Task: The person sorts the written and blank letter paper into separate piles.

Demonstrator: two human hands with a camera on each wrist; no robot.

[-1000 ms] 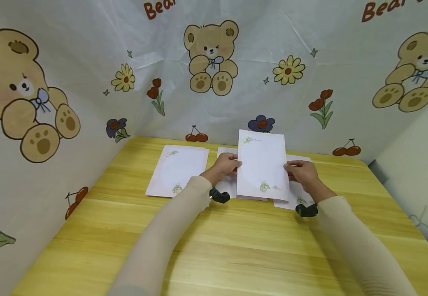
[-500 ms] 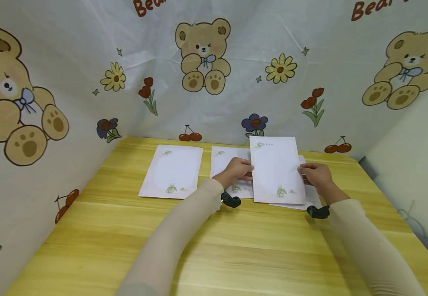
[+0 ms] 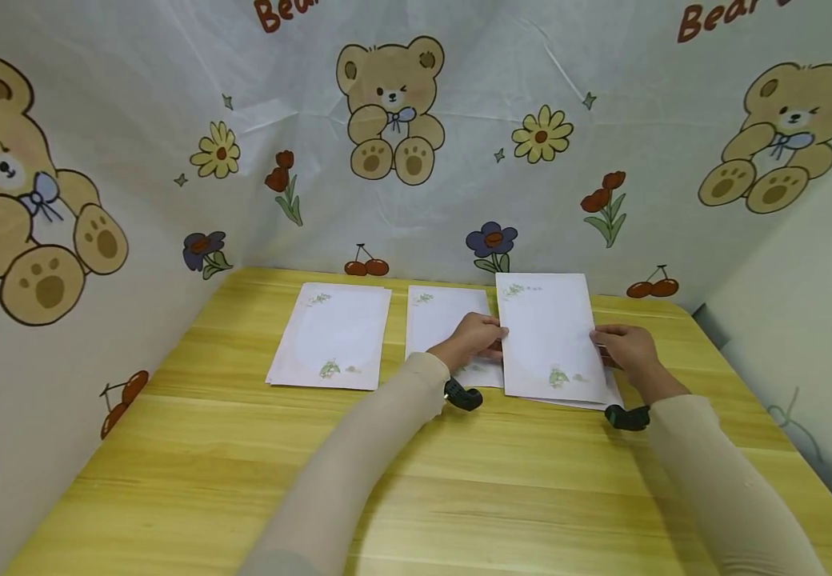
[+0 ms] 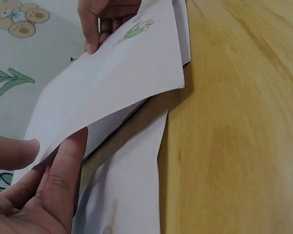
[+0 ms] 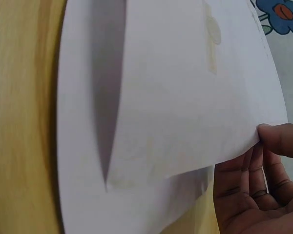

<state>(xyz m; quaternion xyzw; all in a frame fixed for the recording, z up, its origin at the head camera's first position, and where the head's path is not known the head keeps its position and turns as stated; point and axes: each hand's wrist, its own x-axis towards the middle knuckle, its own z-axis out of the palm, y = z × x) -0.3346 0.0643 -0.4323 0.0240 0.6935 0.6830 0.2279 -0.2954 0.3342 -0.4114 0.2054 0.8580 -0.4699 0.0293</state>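
Observation:
A white sheet of paper (image 3: 547, 336) with green floral prints is held by its two long sides, over the right-hand paper pile (image 3: 614, 394). My left hand (image 3: 477, 336) pinches the left edge, thumb on top and fingers underneath, as the left wrist view shows. At the opposite edge, my right hand (image 3: 630, 350) grips with its thumb (image 5: 281, 139) above and fingers below. In the right wrist view a gap with shadow separates the sheet's near corner from the paper below. Part of the middle paper pile (image 3: 438, 308) is hidden behind my left hand.
On the left of the wooden table (image 3: 416, 496) lies another pile of similar printed sheets (image 3: 333, 336). A bear-patterned cloth (image 3: 272, 88) rises along the back and left edges. Black wrist devices (image 3: 465, 396) sit at both sleeves.
Both hands have carried the sheet rightward and lowered it, from between the middle and right piles to over the right pile. The middle pile is more exposed. The head view has shifted slightly.

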